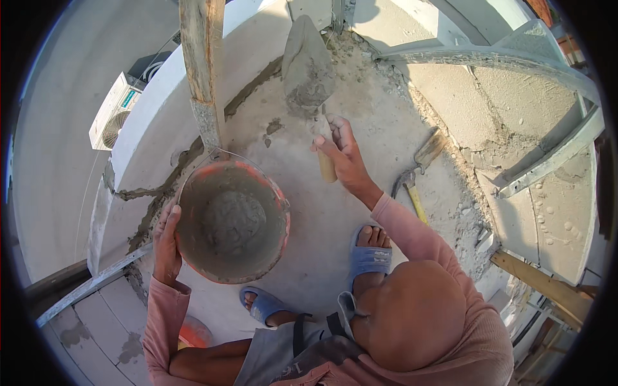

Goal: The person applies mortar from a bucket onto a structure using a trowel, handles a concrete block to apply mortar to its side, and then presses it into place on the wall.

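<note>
My left hand (167, 248) is closed on the rim of an orange bucket (277, 248), its thumb over the edge. Wet grey mortar (233, 217) lies in the bottom of the bucket, and its wire handle leans toward the far side. Ahead and to the right, my right hand (344, 154) is wrapped round the wooden handle of a trowel (308, 55). The trowel's pointed blade is directed away from me, and wet mortar sits near its heel. Cracked, damp mortar patches run along the foot of the low white curved wall (145, 145) beside the bucket.
A wooden post (201, 58) stands behind the bucket. To the right lie a yellow-handled hammer (412, 193) and a wood-handled tool (430, 149), near rubble (473, 235). An outdoor air-conditioner unit (114, 112) is beyond the wall. My sandalled feet (371, 254) are close by.
</note>
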`<state>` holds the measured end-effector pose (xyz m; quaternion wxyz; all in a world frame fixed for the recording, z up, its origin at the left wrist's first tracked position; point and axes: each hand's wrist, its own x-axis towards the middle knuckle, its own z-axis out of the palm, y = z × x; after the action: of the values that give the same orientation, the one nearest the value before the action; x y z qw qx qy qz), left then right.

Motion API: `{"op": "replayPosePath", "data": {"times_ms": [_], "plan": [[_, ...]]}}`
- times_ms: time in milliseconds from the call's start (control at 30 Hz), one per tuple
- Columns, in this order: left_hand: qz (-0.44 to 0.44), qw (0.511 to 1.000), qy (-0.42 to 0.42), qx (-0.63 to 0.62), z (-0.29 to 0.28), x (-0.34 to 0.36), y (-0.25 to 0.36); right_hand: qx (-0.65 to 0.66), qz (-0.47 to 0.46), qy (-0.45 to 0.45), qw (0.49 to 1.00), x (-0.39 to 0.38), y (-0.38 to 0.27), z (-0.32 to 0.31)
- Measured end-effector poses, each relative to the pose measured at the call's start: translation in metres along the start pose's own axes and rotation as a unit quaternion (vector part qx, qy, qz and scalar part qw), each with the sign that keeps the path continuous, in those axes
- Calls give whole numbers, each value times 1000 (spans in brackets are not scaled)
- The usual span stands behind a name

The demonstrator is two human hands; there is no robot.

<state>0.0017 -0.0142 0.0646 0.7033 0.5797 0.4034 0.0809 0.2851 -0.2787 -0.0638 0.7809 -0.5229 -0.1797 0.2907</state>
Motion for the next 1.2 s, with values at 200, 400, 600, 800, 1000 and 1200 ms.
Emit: {"op": "replayPosePath", "data": {"times_ms": [200,400,600,800,1000,1200], "plan": [[-30,999,21,4,-19,3,-1,-8,-146,163,976,126,62,56],[-35,999,40,6,-10,-1,3,-120,-181,277,936,179,76,99],[-42,998,47,4,-2,-1,4,-142,-198,291,925,176,81,128],[-41,998,43,2,-4,1,4,-202,-135,219,945,131,88,109],[-43,998,45,7,-16,-2,0,-143,-89,157,973,83,71,83],[-36,998,32,29,-8,-2,0,102,-87,196,971,139,42,69]]}}
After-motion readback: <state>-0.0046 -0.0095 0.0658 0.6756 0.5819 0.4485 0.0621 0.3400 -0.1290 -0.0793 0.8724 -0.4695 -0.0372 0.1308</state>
